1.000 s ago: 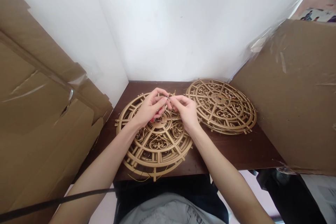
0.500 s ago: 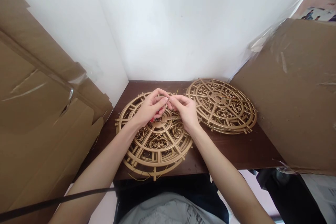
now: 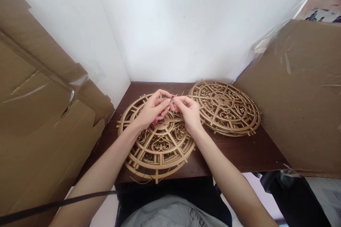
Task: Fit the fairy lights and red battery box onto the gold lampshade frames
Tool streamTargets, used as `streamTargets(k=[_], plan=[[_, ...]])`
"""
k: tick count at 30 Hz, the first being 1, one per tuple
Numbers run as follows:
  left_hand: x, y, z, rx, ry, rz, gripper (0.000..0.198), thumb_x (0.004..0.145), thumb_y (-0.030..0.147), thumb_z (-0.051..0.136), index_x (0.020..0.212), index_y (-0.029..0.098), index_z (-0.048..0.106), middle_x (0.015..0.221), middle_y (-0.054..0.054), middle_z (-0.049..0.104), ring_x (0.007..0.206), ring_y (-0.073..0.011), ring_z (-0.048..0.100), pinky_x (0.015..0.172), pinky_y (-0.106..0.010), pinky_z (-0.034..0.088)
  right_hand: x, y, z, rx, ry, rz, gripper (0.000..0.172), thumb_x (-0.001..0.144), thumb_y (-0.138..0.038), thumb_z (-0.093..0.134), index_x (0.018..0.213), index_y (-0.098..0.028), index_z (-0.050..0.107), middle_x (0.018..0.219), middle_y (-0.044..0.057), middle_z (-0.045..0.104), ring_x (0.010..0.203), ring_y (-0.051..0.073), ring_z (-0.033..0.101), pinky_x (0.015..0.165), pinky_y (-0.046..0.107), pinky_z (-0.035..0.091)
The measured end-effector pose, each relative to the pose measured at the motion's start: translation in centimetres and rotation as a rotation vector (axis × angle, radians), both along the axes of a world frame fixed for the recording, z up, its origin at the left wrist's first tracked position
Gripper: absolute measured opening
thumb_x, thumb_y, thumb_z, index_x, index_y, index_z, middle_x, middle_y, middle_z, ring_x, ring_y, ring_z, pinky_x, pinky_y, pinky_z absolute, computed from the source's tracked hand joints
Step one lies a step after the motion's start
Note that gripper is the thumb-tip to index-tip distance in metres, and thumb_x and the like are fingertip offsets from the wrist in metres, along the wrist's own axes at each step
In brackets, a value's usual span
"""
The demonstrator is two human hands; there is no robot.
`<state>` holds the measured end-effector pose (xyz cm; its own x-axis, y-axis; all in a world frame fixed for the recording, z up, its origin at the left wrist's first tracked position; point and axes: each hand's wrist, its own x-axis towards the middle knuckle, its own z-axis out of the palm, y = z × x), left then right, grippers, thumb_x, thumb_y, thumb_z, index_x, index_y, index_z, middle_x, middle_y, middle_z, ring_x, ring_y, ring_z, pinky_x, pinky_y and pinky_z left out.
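Near the table's back edge (image 3: 154,86), a small blurred piece (image 3: 172,98), likely light, best gripped endwise, is pinched by left hand (image 3: 153,110) and right hand (image 3: 189,111).

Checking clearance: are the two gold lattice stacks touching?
Cannot tell: in the head view, the right hand hides where the left stack and right stack come closest.

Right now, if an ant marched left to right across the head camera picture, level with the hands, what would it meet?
Left cardboard panel → left hand → right hand → right-hand stack of gold openwork discs → right cardboard panel.
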<state>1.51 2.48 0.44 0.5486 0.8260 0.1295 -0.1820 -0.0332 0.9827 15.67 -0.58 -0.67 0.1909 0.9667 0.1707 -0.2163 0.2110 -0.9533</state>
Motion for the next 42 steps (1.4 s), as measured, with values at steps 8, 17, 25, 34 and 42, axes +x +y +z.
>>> streamTargets(k=[8,17,25,34,42], plan=[[-0.02,0.04,-0.08,-0.001,-0.007,0.002,0.019,0.087,0.032,0.056,0.101,0.02,0.05,0.07,0.001,0.059,0.044,-0.0029,0.039,0.035,-0.011,0.025,0.1,-0.03,0.01,-0.009,-0.034,0.011,0.016,0.075,-0.033,0.066,0.075,-0.017,0.066,0.061,-0.002,0.059,0.059,0.011,0.051,0.06,0.026,0.042],[-0.02,-0.05,0.11,-0.007,0.007,-0.004,0.018,0.087,0.032,0.056,0.099,0.02,0.05,0.07,0.001,0.058,0.044,-0.0027,0.039,0.035,-0.012,0.025,0.07,-0.23,0.29,0.023,-0.047,0.035,0.014,0.077,-0.031,0.065,0.075,-0.017,0.066,0.061,-0.002,0.059,0.06,0.011,0.05,0.061,0.025,0.042],[0.05,-0.12,0.12,-0.008,0.011,-0.007,0.019,0.087,0.032,0.056,0.099,0.02,0.049,0.071,0.001,0.058,0.043,-0.0027,0.038,0.035,-0.011,0.024,0.13,-0.24,0.13,0.026,-0.077,0.042,0.017,0.078,-0.033,0.065,0.077,-0.017,0.065,0.06,-0.002,0.057,0.059,0.011,0.05,0.062,0.025,0.042],[0.0,-0.06,0.05,-0.008,0.011,0.002,0.018,0.087,0.032,0.056,0.1,0.021,0.049,0.069,0.002,0.057,0.044,-0.0028,0.038,0.035,-0.011,0.024,0.07,-0.17,0.12,0.044,-0.064,0.054,0.015,0.079,-0.031,0.064,0.075,-0.017,0.064,0.06,-0.002,0.057,0.06,0.011,0.05,0.061,0.025,0.041],[0.01,-0.12,0.06,-0.012,0.013,0.002,0.019,0.087,0.032,0.056,0.102,0.022,0.049,0.068,0.002,0.057,0.044,-0.0029,0.038,0.035,-0.011,0.025,0.08,-0.21,0.13,0.046,-0.057,0.063,0.014,0.079,-0.03,0.064,0.075,-0.016,0.064,0.06,-0.002,0.058,0.06,0.011,0.051,0.063,0.025,0.042]])
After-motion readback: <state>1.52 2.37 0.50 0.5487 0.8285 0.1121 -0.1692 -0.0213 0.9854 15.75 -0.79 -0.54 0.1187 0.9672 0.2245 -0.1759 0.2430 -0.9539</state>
